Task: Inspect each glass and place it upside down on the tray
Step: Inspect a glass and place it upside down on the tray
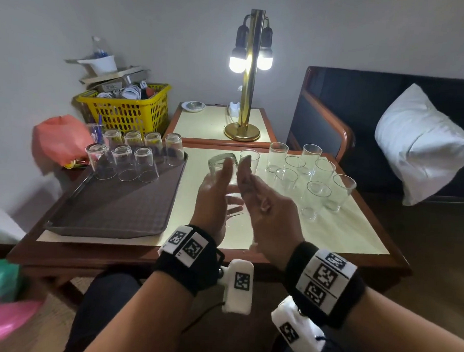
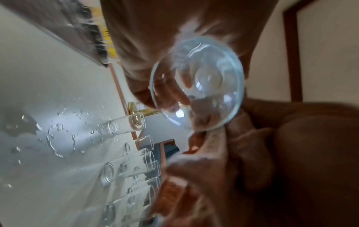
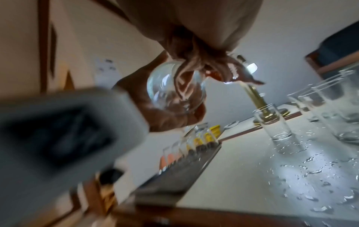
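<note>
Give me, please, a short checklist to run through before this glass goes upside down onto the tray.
1. Held glass secure between left hand and right hand: ok.
2. Glass clean, no chips: cannot tell; the wrist views are blurred.
3. Free space on tray: ok, the near part is bare.
4. Inverted glasses standing steady at the tray's far end: ok.
5. Tabletop dry: not ok, droplets show.
6. Upright glasses clear of the path: ok, they stand right.
</note>
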Tool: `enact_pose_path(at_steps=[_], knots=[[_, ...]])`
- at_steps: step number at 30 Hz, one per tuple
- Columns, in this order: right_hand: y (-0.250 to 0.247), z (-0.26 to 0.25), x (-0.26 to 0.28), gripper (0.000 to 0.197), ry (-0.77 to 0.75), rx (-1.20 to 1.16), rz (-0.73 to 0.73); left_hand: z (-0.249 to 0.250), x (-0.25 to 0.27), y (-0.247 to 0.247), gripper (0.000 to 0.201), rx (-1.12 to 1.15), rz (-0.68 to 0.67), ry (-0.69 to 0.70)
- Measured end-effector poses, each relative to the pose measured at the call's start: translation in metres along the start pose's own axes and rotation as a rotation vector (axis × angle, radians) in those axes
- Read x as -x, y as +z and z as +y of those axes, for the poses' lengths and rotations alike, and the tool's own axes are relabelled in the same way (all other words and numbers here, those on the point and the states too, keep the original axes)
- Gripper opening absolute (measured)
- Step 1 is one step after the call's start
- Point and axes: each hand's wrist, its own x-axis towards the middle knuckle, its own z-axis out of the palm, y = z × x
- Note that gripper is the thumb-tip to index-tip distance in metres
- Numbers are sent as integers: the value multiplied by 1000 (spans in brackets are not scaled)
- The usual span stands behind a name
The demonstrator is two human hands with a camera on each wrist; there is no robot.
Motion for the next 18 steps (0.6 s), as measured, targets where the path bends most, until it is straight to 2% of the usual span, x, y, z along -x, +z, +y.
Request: enact_pose_path(at_steps=[2,4,6,8,10,12,14,15,17,18], knots=[[-1,0,-8,38,79,-31,45,1,3,1,53,10,-76,-96],[-9,-2,-17,40,159,-60,77,0,4,3,48,-62,-118,-110],[-6,-3,-11,38,81,-26,18,2,1,2,54,-78,-17,-26],[0,-5,2,38,-23,25,-56,5,1,1,50,-25,74,21],[-1,-3,-4,39,42,8,-12,3,1,3,43,-65,10,-25],[-7,-5,-16,42,162,-69,40,1,2,6,50,-165,-71,-16],[-5,-6,-15,44,109,-24,52,1,0,4,68,-154,8,45],[-1,-8,-10,41,40,3,27,2,-2,3,69,-105,58,62],[3,-7,-2,37,-22,10,-5,2,-1,-1,58,-13,57,11],[2,-7,-6,36,28,-14,8,2,0,-2,52,2,18,-42]])
